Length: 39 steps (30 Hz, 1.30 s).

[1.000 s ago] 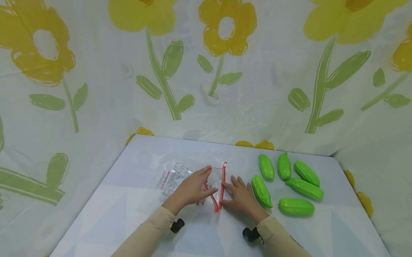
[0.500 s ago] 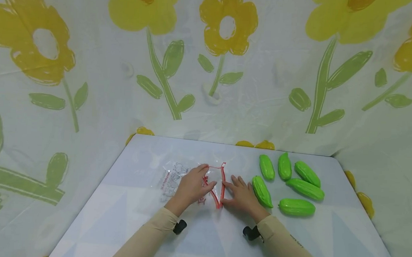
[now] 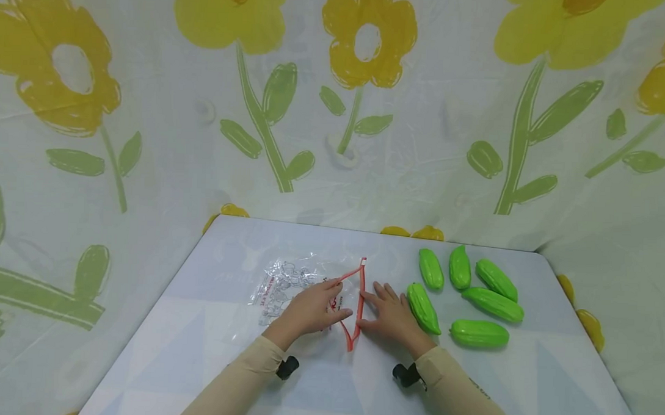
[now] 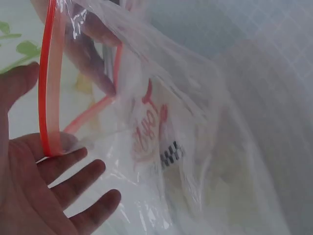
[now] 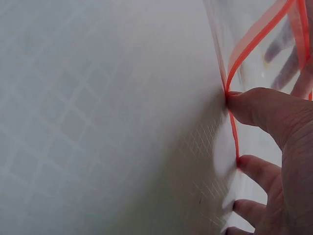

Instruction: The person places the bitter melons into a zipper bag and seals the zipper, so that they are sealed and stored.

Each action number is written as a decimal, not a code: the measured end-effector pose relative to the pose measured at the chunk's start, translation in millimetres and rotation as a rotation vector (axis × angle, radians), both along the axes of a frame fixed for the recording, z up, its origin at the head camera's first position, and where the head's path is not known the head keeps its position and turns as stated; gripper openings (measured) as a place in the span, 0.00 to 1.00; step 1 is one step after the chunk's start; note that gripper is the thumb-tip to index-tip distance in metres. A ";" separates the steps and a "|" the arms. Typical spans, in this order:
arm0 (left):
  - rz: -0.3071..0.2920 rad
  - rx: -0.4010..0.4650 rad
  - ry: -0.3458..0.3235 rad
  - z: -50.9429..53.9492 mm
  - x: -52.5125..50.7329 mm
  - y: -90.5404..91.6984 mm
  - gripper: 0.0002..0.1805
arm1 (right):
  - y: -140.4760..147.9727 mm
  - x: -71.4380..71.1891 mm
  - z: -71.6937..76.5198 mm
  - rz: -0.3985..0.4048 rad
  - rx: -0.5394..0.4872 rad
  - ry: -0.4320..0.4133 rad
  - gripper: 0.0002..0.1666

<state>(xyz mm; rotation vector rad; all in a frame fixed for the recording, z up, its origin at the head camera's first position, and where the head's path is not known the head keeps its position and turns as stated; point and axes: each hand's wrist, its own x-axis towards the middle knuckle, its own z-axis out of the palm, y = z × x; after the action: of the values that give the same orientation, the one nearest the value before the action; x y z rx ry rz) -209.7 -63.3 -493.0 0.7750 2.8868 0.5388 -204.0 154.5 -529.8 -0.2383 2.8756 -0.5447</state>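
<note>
A clear zip bag (image 3: 280, 291) with a red zip strip and dark and red print lies on the table, its mouth spread apart towards the right. My left hand (image 3: 309, 308) is at the near lip of the mouth; in the left wrist view its index finger hooks lightly behind the red strip (image 4: 45, 88), while the thumb stands apart and the other fingers are extended. My right hand (image 3: 393, 314) rests at the opposite lip. In the right wrist view, thumb and fingertips (image 5: 237, 102) touch the red edge from outside, fingers spread.
Several bright green, ribbed, elongated vegetables lie to the right, the nearest green vegetable (image 3: 423, 308) close beside my right hand. Behind the table (image 3: 178, 373) hangs a flower-printed curtain (image 3: 410, 173).
The bag's mouth gapes wider, its far end now slanting up to the corner. My left hand has shifted slightly, sliding a little towards me along the lip. The right hand has stayed put.
</note>
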 end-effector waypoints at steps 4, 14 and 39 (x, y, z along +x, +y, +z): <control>-0.003 0.014 0.082 3.7 -0.5 -3.9 0.44 | 0.2 -0.5 0.4 0.004 0.002 -0.002 0.44; 0.130 0.135 0.272 16.1 -2.4 -5.3 0.37 | 2.3 -2.3 -2.0 0.004 0.007 -0.009 0.45; -0.022 0.114 0.017 -7.2 -4.3 -9.7 0.45 | 5.3 -2.4 -4.9 0.013 -0.011 0.025 0.45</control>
<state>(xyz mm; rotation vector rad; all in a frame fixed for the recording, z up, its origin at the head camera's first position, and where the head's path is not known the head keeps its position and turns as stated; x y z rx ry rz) -214.0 -73.0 -500.1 0.8291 2.8806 0.7025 -206.3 159.8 -534.7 -0.2676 2.8936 -0.5592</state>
